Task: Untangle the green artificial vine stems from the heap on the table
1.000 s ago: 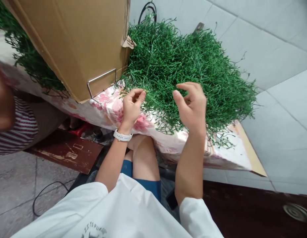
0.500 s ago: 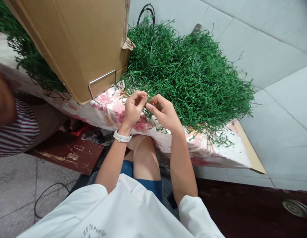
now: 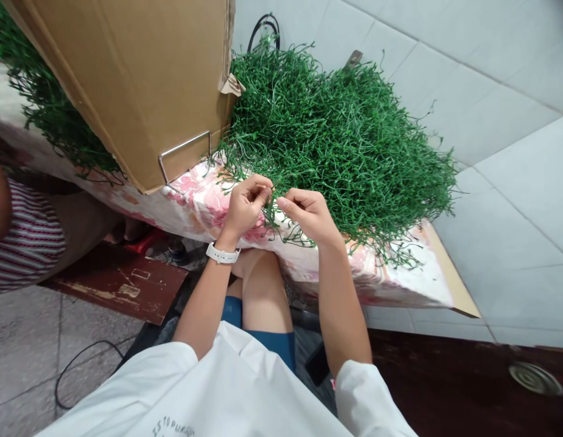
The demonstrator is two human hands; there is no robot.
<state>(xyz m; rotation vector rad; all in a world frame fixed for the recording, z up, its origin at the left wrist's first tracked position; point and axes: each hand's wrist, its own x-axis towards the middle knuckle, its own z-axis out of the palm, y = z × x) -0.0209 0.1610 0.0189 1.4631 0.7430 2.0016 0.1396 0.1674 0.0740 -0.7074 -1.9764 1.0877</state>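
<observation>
A large heap of thin green plastic-looking sprigs (image 3: 345,139) lies on the table in front of me. My left hand (image 3: 249,206), with a white watch on its wrist, is at the heap's near edge, thumb and index finger pinched together. Green strands show at and below those fingertips, and a thin sprig seems to be held there. Just to the right, my right hand (image 3: 309,213) is curled, its thumb against the index finger. Whatever it pinches is too small to make out. A small gap separates the two hands' fingertips.
A tall cardboard sheet or box (image 3: 140,79) stands at the left, with a metal wire bracket (image 3: 185,149) at its foot. A flowered cloth (image 3: 190,206) covers the table. Beyond the cardboard are more green sprigs (image 3: 58,115) and a person in striped clothing (image 3: 29,240). Tiled wall (image 3: 504,182) borders the right.
My right hand has moved slightly right and down, widening the gap from my left hand. The left hand has dropped a little and stays pinched. The camera view has shifted slightly.
</observation>
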